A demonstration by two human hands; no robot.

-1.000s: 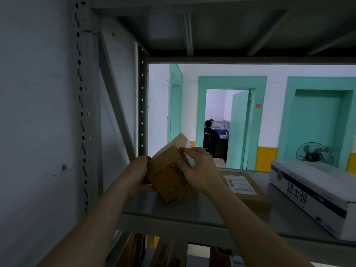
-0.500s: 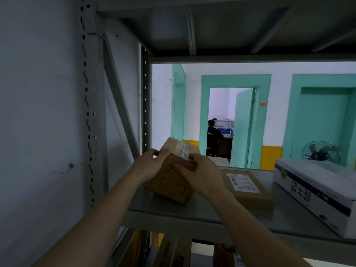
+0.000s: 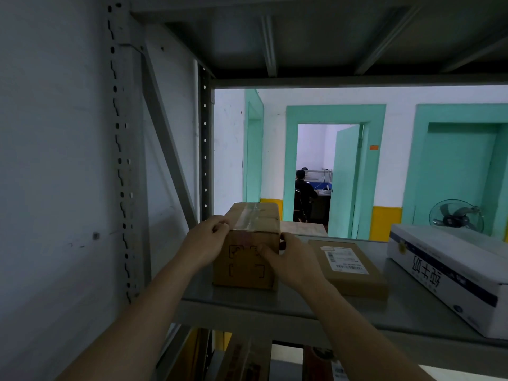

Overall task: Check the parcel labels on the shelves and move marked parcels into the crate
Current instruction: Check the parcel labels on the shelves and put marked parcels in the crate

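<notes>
A small brown cardboard parcel point(image 3: 248, 259) stands upright on the grey metal shelf point(image 3: 275, 306), with clear tape across its top and black corner marks on its near face. My left hand point(image 3: 204, 243) grips its upper left edge. My right hand point(image 3: 291, 259) holds its right side, thumb on the near face. To the right lies a flat brown parcel point(image 3: 354, 273) with a white printed label facing up. No crate is in view.
A long white box point(image 3: 450, 276) with blue print lies at the shelf's right end. The shelf upright and diagonal brace point(image 3: 165, 149) stand close on the left against a wall. More parcels point(image 3: 242, 361) show on the shelf below. Beyond are a fan point(image 3: 456, 215) and a person seated in a doorway point(image 3: 303, 193).
The small parcel was tilted up on edge between my hands; it now stands flat and square on the shelf. My left hand moved from its back to its upper left edge.
</notes>
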